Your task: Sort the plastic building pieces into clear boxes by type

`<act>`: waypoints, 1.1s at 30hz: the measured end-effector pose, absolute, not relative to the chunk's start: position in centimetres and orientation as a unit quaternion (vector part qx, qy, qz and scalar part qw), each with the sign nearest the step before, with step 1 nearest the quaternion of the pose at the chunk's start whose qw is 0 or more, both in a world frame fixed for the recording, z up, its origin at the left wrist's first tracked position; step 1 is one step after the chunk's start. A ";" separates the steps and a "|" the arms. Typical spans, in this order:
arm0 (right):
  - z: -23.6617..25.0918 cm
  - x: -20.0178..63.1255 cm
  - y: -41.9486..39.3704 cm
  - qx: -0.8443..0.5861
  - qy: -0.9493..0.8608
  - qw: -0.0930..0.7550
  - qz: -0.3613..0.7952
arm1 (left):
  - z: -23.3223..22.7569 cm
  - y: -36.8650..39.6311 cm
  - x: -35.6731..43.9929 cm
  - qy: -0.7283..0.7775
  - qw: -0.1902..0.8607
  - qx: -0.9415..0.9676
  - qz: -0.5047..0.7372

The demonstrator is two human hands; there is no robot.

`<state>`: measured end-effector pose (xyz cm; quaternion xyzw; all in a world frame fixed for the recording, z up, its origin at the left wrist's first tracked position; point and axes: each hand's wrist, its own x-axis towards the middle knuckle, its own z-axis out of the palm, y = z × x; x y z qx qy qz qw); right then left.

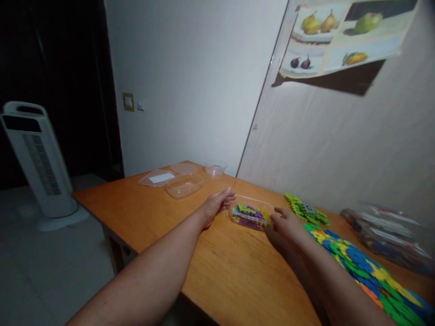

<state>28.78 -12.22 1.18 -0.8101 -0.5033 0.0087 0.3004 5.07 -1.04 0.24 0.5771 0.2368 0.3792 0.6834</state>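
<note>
Right hand (285, 222) half curled at the right end of a clear box (250, 216) of colourful pieces (258, 213), cannot tell if it grips, left hand (216, 206) open at the left end, box near the desk's (231, 267) wall-side edge, clear tray (183, 192) toward the far corner

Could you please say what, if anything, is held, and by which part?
Left hand and right hand flank the clear plastic container at its ends; grip unclear.

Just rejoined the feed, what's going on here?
A person's left grip is at one end of a clear container holding colorful pieces, and the right grip is at the other. The container sits on the table. Another clear container stands farther back on the left; a colorful spread of shapes lies on the right.
</note>
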 end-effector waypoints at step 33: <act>1.0 24.9 -13.2 -0.636 -0.727 0.196 -0.171 | 1.9 -2.7 4.8 0.270 0.650 0.609 0.365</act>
